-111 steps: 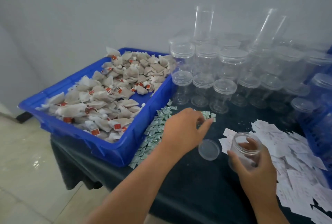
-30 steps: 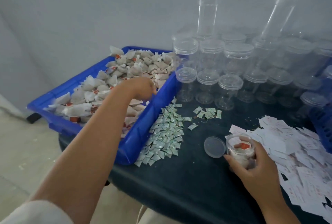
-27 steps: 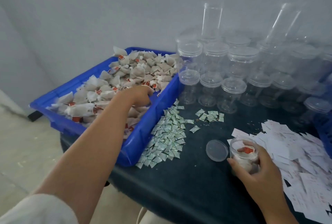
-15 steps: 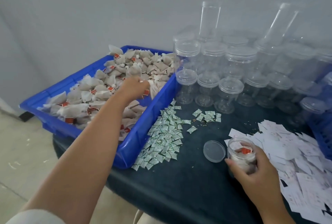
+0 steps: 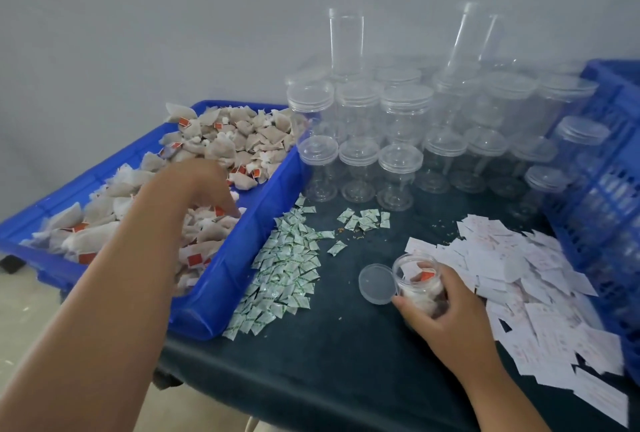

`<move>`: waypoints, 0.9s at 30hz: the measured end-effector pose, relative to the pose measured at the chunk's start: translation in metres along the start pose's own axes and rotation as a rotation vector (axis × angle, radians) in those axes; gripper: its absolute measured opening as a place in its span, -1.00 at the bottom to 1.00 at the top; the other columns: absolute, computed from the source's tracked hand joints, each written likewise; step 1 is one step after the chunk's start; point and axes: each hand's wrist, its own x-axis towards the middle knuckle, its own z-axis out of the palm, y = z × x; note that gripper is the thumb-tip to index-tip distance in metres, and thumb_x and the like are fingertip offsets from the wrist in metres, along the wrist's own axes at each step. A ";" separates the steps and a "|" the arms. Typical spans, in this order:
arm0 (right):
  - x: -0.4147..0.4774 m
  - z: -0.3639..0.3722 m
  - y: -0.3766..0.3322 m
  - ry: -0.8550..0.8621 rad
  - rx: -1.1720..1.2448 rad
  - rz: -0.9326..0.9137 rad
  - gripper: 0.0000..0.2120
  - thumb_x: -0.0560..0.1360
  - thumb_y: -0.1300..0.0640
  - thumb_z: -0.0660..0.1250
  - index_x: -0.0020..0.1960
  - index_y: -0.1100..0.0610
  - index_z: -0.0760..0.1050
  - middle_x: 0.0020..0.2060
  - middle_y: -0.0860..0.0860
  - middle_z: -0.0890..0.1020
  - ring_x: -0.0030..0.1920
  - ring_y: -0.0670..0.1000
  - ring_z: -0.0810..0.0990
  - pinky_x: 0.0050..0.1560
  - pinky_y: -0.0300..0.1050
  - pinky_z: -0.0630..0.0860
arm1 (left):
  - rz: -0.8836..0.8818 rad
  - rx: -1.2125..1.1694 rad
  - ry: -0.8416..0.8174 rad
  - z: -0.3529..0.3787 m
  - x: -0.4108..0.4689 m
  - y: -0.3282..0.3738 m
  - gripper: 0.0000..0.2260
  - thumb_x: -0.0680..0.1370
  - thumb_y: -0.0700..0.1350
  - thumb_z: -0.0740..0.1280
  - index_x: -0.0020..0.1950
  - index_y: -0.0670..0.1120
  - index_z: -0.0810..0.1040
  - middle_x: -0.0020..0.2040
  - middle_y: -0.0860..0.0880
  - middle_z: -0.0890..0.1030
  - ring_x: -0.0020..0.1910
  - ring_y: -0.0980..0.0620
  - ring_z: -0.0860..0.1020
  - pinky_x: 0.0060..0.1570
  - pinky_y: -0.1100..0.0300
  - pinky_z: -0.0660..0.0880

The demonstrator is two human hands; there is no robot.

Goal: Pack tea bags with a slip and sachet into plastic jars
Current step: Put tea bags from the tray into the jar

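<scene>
My right hand grips an open clear plastic jar standing on the dark table; tea bags with a red tag lie inside it. Its round lid lies flat just left of the jar. My left hand is motion-blurred and reaches down into the blue tray, fingertips among the tea bags; whether it holds one is unclear. A pile of small green-and-white sachets lies beside the tray. White paper slips are heaped right of the jar.
Rows of empty lidded clear jars stand stacked at the back of the table, with tall clear tubes behind. A blue crate holding more jars borders the right side. A few loose sachets lie mid-table. The table's front edge is near.
My left hand left the sachet area and went into the tray, now shifting toward its near side. The jar in my right hand, empty 3.7 s ago, now holds tea bags.
</scene>
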 end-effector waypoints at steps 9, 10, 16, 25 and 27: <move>0.000 0.000 0.003 0.004 0.030 0.037 -0.45 0.30 -0.37 0.53 0.21 -0.21 0.54 -0.01 -0.22 0.70 0.01 -0.14 0.68 0.01 -0.02 0.66 | 0.000 -0.096 0.017 -0.012 -0.016 -0.014 -0.51 0.45 0.30 0.52 0.13 -0.06 0.64 -0.16 0.09 0.74 -0.03 0.03 0.64 -0.01 0.05 0.49; 0.000 0.000 0.003 0.005 0.031 0.039 -0.43 0.30 -0.37 0.53 0.22 -0.19 0.55 0.00 -0.22 0.70 0.02 -0.14 0.69 0.03 0.00 0.67 | -0.012 -0.115 0.058 -0.013 -0.017 -0.011 -0.41 0.45 0.34 0.49 0.22 -0.10 0.61 0.00 0.03 0.73 0.05 -0.03 0.60 0.05 0.02 0.47; -0.001 -0.001 0.001 0.005 0.062 0.047 -0.41 0.31 -0.36 0.53 0.24 -0.14 0.56 0.01 -0.26 0.70 0.04 -0.15 0.69 0.04 -0.01 0.67 | 0.089 -0.471 0.225 -0.019 -0.042 0.019 -0.39 0.47 0.43 0.37 0.11 -0.11 0.60 0.07 -0.12 0.64 0.03 -0.15 0.60 -0.06 -0.02 0.50; -0.002 -0.004 -0.004 0.023 0.108 0.002 -0.53 0.36 -0.31 0.56 0.18 -0.21 0.52 0.03 -0.23 0.71 0.02 -0.09 0.72 -0.08 -0.11 0.67 | 0.724 -0.745 -0.042 0.033 -0.121 0.159 -0.71 0.49 0.00 0.54 0.17 0.21 0.61 -0.05 0.22 0.71 -0.12 0.25 0.66 -0.23 0.34 0.56; -0.003 -0.006 -0.005 0.042 0.132 -0.025 -0.58 0.39 -0.27 0.57 0.16 -0.24 0.53 0.01 -0.19 0.72 0.00 -0.06 0.72 -0.11 -0.17 0.64 | 0.715 -0.753 -0.034 0.060 -0.122 0.185 -0.79 0.47 -0.05 0.56 0.05 0.11 0.63 -0.11 0.13 0.71 -0.16 0.20 0.65 -0.20 0.32 0.53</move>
